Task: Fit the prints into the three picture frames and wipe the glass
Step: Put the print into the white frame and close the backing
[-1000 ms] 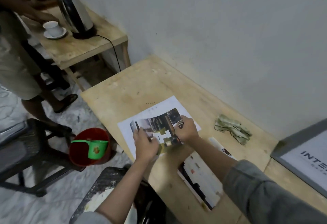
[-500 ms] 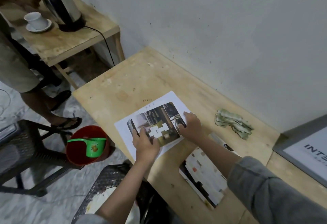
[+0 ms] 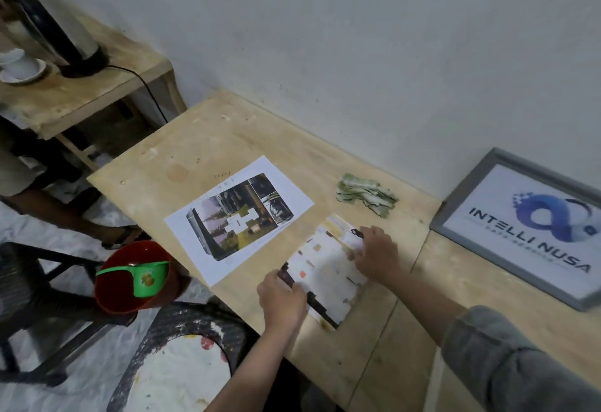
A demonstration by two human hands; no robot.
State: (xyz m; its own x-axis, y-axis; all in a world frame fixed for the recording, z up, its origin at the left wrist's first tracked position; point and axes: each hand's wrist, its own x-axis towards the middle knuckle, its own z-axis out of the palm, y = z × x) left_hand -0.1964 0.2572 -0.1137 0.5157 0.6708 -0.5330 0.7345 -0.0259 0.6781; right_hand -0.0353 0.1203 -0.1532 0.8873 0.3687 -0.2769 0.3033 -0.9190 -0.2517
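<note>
While the pale, blocky-patterned paper print (image 3: 325, 276) lies flat near the tabletop's (image 3: 208, 138) front edge, the left hand (image 3: 281, 301) holds its near corner and the right hand (image 3: 377, 254) its far corner, fingers seemingly curled onto the sheet, probably to lift it. Just beyond lies the white sheet with a dark photo collage (image 3: 239, 216). The grey-framed logo picture (image 3: 527, 229) leans on the wall, the crumpled green cloth (image 3: 366, 195) between, handy for wiping.

A red bucket (image 3: 130, 278) holding a green scoop (image 3: 143, 276) stands on the floor beside the wooden table (image 3: 208, 138).
</note>
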